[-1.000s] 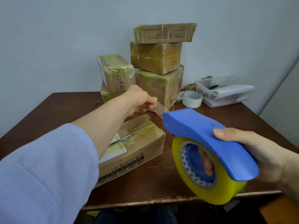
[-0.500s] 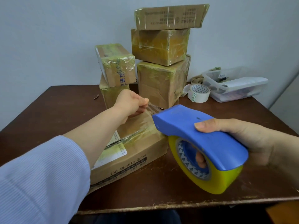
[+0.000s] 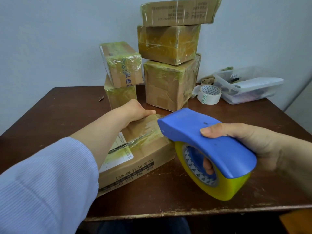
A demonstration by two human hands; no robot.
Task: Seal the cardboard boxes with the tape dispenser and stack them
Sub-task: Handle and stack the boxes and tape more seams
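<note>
We find the left hand at the far top edge of the cardboard box under work, which lies flat on the brown table near its front edge with a white label on its lid. The fingers of this hand are curled downward and closed narrow. The fingertips are hidden behind the knuckles, so the hand appears to pinch the free end of the clear tape strip against the box, but we cannot confirm the contact. A light blue sleeve covers the forearm. The right hand grips the tape dispenser: the thumb lies along the top of the blue hood, and one finger shows through the core of the yellow tape roll. The dispenser nose sits at the right end of the box lid, touching or just beside it. Behind the box stand two stacks of taped boxes. The taller one has a bottom box, a middle box and a top box. To its left, an upper box rests tilted on a lower box. A spare white tape roll lies to the right of the taller stack, just beside a clear plastic container.
</note>
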